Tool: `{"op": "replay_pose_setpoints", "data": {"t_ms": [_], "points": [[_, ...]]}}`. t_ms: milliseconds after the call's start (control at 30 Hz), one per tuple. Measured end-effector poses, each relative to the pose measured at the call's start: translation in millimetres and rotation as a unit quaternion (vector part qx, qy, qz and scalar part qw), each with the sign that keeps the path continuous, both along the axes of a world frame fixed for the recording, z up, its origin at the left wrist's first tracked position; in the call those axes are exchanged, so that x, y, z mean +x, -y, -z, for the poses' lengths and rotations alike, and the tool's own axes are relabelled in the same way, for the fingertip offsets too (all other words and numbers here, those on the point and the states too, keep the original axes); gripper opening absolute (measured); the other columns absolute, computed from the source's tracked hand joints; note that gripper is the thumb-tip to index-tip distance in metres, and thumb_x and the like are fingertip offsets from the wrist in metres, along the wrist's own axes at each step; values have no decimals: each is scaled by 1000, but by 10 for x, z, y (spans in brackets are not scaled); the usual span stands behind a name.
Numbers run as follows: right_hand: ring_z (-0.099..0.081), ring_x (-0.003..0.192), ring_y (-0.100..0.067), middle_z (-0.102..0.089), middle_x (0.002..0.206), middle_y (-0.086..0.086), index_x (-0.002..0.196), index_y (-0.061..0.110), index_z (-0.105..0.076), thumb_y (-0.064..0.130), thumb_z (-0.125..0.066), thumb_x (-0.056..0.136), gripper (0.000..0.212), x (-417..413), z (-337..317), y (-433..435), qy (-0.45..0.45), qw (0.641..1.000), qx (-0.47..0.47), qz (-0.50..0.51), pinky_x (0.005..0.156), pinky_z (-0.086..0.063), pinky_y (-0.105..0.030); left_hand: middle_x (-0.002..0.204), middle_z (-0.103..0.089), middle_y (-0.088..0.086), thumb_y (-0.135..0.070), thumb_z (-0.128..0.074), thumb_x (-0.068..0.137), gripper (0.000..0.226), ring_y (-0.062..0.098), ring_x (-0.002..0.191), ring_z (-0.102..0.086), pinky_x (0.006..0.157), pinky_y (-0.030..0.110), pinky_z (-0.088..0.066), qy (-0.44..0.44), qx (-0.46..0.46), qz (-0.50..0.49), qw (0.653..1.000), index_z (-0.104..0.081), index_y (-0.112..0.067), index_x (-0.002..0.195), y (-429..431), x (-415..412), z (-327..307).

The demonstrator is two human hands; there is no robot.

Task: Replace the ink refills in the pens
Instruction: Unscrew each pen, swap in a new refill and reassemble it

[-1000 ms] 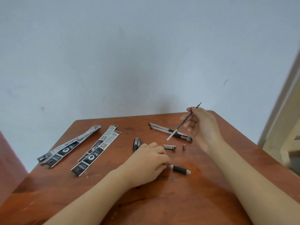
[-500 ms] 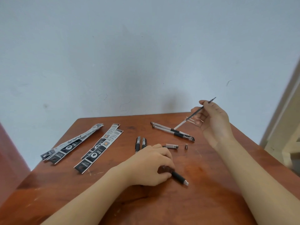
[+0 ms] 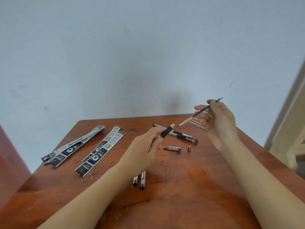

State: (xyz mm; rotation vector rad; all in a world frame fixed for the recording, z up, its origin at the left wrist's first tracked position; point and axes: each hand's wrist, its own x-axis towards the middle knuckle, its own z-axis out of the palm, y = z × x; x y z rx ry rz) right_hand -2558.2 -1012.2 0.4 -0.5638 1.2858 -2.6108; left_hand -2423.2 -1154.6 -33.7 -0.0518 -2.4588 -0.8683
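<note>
Step in hand: inserting a refill. Above the table (image 3: 189, 195), the left hand (image 3: 143, 146) pinches the pen barrel (image 3: 167, 133), and the right hand (image 3: 217, 123) pinches the refill (image 3: 198, 114) between thumb and fingertips. The next move likely requires aligning the refill with the barrel opening.

Scuffed reddish-brown wooden table (image 3: 189, 204) against a pale blue-grey wall (image 3: 132, 55), cream frame (image 3: 287, 129) at right
</note>
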Motion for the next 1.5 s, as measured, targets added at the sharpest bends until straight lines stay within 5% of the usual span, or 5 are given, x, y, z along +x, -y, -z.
{"op": "replay_pose_setpoints", "data": {"t_ms": [200,433,800,1500], "points": [[-68,53,-16,-69,58,-4,82,15,-44,19,-40,97,16,24,-7,-3,-8,1000,-5,0,46,-50,-17,73,-56,-11,-9,-39,93,42,16,61,-52,59,30,-45,0,7,-8,1000,-38,-51,95,17,-7,8],[-69,55,-19,-69,57,-6,84,16,-42,17,-42,96,13,85,-2,39,-17,1000,-17,-5,52,-55,-20,74,-56,-13,-8,-39,93,42,6,64,-51,59,18,-41,9,3,-3,1000,-37,-50,98,1,-11,26],[-70,57,-21,-68,58,-5,84,16,-43,18,-43,96,12,110,-5,48,-22,1000,-7,-17,55,-57,-22,72,-56,-14,-8,-39,93,21,16,64,-53,60,26,-43,12,17,-13,1000,-50,-24,101,12,-20,43],[-66,60,-12,-71,68,-2,81,13,-67,2,-57,83,15,151,95,79,-132,954,207,-170,52,-51,-18,74,-59,-7,-8,-41,93,41,21,59,-52,60,36,-47,-17,32,-17,999,-40,-50,95,31,-4,-8]]}}
